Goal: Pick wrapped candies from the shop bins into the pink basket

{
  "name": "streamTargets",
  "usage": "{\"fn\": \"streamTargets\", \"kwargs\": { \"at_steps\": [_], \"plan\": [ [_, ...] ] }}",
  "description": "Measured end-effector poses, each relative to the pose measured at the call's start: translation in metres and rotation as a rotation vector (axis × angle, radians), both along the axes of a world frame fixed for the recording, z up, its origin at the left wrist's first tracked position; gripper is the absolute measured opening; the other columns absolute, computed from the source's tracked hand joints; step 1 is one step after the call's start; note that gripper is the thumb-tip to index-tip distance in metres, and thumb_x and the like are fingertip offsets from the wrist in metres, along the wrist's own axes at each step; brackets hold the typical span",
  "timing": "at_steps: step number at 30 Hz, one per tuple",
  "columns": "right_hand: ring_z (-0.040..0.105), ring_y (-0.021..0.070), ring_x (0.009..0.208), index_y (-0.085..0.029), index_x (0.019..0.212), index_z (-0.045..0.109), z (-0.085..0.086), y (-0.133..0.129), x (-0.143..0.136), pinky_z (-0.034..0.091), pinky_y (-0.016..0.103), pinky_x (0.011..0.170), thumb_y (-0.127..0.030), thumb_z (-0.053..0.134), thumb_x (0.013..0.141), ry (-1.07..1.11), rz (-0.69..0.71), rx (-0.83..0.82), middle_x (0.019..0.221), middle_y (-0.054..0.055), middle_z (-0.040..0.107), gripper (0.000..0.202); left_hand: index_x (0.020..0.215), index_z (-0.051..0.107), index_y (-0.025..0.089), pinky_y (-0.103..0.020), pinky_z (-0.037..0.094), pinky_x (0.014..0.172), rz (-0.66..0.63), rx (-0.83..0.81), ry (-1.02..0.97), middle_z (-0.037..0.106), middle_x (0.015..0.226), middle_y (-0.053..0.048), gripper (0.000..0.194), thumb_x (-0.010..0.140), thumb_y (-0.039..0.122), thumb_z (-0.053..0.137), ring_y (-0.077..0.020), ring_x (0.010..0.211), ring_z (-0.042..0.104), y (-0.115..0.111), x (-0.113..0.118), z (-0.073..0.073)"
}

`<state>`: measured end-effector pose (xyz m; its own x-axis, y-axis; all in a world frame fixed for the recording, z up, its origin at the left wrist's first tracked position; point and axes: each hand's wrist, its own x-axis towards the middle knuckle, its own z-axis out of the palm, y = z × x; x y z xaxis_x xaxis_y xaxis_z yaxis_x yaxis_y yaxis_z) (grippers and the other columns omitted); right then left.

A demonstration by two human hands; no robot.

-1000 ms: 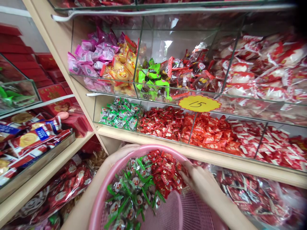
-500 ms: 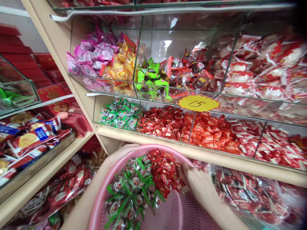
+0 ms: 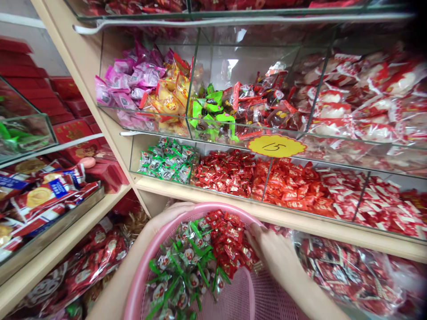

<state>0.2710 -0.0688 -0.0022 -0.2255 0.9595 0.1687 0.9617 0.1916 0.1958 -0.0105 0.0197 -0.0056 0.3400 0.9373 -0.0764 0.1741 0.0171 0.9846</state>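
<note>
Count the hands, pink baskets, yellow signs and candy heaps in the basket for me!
Hands: 2 (left hand, right hand)
Pink basket: 1
Yellow sign: 1
Candy heaps inside: 2 (green heap, red heap)
Total: 6

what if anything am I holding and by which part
Your left hand holds the pink basket by its far rim; whether your right hand grips anything cannot be told.

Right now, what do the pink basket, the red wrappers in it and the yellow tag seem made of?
Pink basket: probably plastic, satiny, given its smooth sheen and fine mesh.
Red wrappers: glossy film or foil, judging by crinkles and glints.
Yellow tag: perhaps card, matt, showing no glint.
</note>
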Motion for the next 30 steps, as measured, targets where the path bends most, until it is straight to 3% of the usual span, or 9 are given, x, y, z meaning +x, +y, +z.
{"fn": "streamTargets", "kwargs": {
  "at_steps": [5,9,12,15,18,26,30],
  "plan": [
    [0.063,0.0182,0.057,-0.019,0.087,0.055,0.052,0.029,-0.022,0.025,0.025,0.045,-0.035,0.035,0.092,0.138,0.028,0.074,0.068,0.005,0.066,0.026,0.091,0.07,0.021,-0.03,0.039,0.097,-0.046,-0.029,0.036,0.068,0.105,-0.001,0.026,0.071,0.035,0.059,-0.0245,0.109,0.055,0.0,-0.001,0.002],
    [0.064,0.021,0.068,-0.019,0.098,0.054,0.07,0.082,-0.04,0.032,0.025,0.051,-0.032,0.038,0.09,0.178,-0.004,0.075,0.073,0.006,0.067,0.022,0.085,0.071,0.025,-0.029,0.033,0.103,-0.047,0.014,0.038,0.066,0.11,0.0,0.021,0.068,0.033,0.062,-0.0218,0.113,0.052,-0.006,-0.009,0.005],
    [0.064,0.0235,0.08,-0.018,0.103,0.054,0.066,0.118,-0.045,0.037,0.026,0.058,-0.037,0.044,0.087,0.189,-0.05,-0.017,0.088,0.01,0.066,0.027,0.083,0.071,0.028,-0.03,0.031,0.105,-0.066,0.042,0.043,0.066,0.109,0.002,0.018,0.068,0.033,0.062,-0.0203,0.112,0.051,-0.011,-0.011,0.011],
    [0.062,0.0245,0.087,-0.018,0.103,0.055,0.058,0.138,-0.043,0.041,0.029,0.064,-0.046,0.045,0.085,0.22,-0.081,-0.101,0.095,0.013,0.064,0.035,0.08,0.072,0.027,-0.033,0.031,0.104,-0.057,0.004,0.077,0.067,0.106,0.001,0.016,0.07,0.035,0.061,-0.022,0.111,0.052,-0.014,-0.008,0.018],
    [0.061,0.0254,0.089,-0.018,0.104,0.056,0.052,0.142,-0.04,0.042,0.03,0.066,-0.048,0.047,0.083,0.256,-0.069,-0.134,0.099,0.014,0.063,0.038,0.082,0.071,0.026,-0.032,0.029,0.105,-0.077,0.016,0.061,0.066,0.107,0.001,0.017,0.071,0.033,0.06,-0.0216,0.112,0.051,-0.012,-0.005,0.019],
    [0.06,0.0232,0.091,-0.018,0.109,0.056,0.047,0.142,-0.037,0.041,0.029,0.068,-0.031,0.051,0.081,0.273,-0.082,-0.159,0.102,0.012,0.063,0.031,0.084,0.071,0.02,-0.032,0.032,0.101,-0.046,-0.069,0.042,0.07,0.097,-0.001,0.021,0.073,0.031,0.057,-0.0252,0.11,0.052,0.0,-0.001,0.005],
    [0.06,0.0231,0.09,-0.018,0.109,0.056,0.046,0.14,-0.036,0.041,0.028,0.066,-0.033,0.05,0.081,0.292,-0.075,-0.133,0.099,0.012,0.063,0.032,0.083,0.071,0.019,-0.03,0.036,0.098,-0.013,-0.048,0.005,0.071,0.095,-0.002,0.018,0.072,0.026,0.059,-0.0242,0.106,0.056,-0.001,-0.002,0.006]
  ]
}}
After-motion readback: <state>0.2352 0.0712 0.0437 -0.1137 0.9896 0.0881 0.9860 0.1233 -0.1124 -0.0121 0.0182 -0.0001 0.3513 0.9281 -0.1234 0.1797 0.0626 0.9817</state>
